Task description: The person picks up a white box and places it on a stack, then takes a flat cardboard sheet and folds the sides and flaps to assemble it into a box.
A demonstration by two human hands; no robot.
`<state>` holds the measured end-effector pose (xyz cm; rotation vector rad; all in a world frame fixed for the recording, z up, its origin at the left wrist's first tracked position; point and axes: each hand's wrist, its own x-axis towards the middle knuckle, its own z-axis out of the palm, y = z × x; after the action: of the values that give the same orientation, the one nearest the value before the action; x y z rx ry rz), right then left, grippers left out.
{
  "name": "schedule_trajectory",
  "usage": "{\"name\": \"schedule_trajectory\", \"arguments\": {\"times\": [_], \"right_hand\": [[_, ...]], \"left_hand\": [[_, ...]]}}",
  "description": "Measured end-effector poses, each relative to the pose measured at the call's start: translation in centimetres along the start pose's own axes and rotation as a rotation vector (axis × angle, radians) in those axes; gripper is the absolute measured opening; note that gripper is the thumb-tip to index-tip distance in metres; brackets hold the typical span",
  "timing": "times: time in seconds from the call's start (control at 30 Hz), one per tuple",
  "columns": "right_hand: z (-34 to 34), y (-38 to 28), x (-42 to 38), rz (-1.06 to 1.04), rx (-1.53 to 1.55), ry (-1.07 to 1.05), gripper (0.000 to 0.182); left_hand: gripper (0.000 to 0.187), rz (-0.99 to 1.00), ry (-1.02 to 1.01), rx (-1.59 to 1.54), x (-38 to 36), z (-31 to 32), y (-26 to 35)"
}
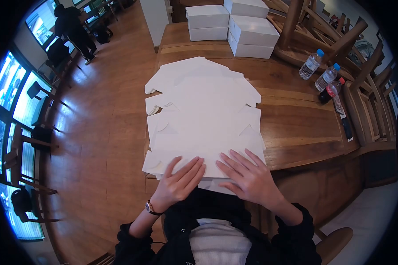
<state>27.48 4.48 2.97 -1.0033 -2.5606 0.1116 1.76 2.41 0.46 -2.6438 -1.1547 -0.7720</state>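
A stack of flat white die-cut box blanks (203,115) lies on the wooden table in front of me, its near edge jutting past the table's edge. Slots and curved tabs show along both sides of the top sheet. My left hand (179,181) rests flat on the near left part of the sheet, fingers stretched out, a watch on the wrist. On the near right part lies my right hand (247,176), fingers spread and thumb apart. Neither hand grips anything.
Folded white boxes (252,33) stand piled at the table's far end. Two water bottles (311,65) and a dark drink bottle (331,90) stand at the right. Upturned wooden chairs (331,39) are beyond them. A person (73,28) stands far left by the windows.
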Motion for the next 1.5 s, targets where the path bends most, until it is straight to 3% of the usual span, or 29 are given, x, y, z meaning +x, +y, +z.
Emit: {"name": "schedule_trajectory", "arguments": {"times": [0.1,0.2,0.3,0.4,0.43,0.53,0.6,0.73,0.9,0.93,1.03,1.2,1.33,1.43,1.5], "right_hand": [[-1.2,1.6,-0.2,0.081,0.129,0.022,0.045],[0.0,4.7,-0.4,0.352,0.032,0.325,0.038],[0.4,6.8,-1.3,0.823,0.281,0.272,0.045],[-0.3,8.3,-2.2,1.089,0.854,-0.061,0.058],[-0.4,8.3,-2.1,1.101,0.929,-0.086,0.060],[-0.4,7.7,-1.4,1.120,1.236,-0.034,0.061],[0.3,7.0,-0.7,1.095,1.540,0.176,0.057],[0.8,7.9,-1.2,1.096,1.563,0.163,0.044],[2.4,8.2,-1.3,0.960,1.518,0.302,0.035],[2.5,8.2,-1.3,0.956,1.496,0.327,0.034],[2.9,8.0,-1.0,0.936,1.396,0.407,0.030],[3.4,7.8,-0.7,0.826,1.095,0.548,0.024],[4.0,8.7,-1.3,0.734,0.810,0.517,0.024],[4.7,9.7,-2.1,0.593,0.595,0.445,0.028],[5.5,10.6,-2.9,0.511,0.467,0.404,0.034]], "left_hand": [[0.024,-0.066,0.068,0.029,-1.3,-0.4,-0.1],[0.023,-0.099,0.183,0.076,-2.3,-0.4,0.0],[0.022,-0.125,0.271,0.099,-2.9,0.2,-0.2],[0.021,-0.152,0.321,0.060,-3.1,0.7,-0.1],[0.020,-0.135,0.338,0.054,-3.1,0.8,-0.1],[0.020,-0.094,0.319,0.004,-2.9,1.1,0.6],[0.023,-0.059,0.269,-0.015,-2.4,1.1,1.1],[0.027,-0.111,0.079,-0.152,-1.8,1.5,1.2],[0.058,-0.269,-0.115,-0.251,-2.2,0.9,2.7],[0.066,-0.302,-0.124,-0.285,-2.0,0.8,3.3],[0.084,-0.268,-0.201,0.016,-2.9,3.5,3.3],[0.088,-0.365,-0.096,0.047,-0.8,5.1,2.1],[0.086,-0.420,-0.054,-0.055,1.1,4.6,1.5],[0.084,-0.299,-0.075,-0.007,1.7,4.3,1.4],[0.079,-0.319,-0.059,-0.024,1.7,4.6,1.5]]}}
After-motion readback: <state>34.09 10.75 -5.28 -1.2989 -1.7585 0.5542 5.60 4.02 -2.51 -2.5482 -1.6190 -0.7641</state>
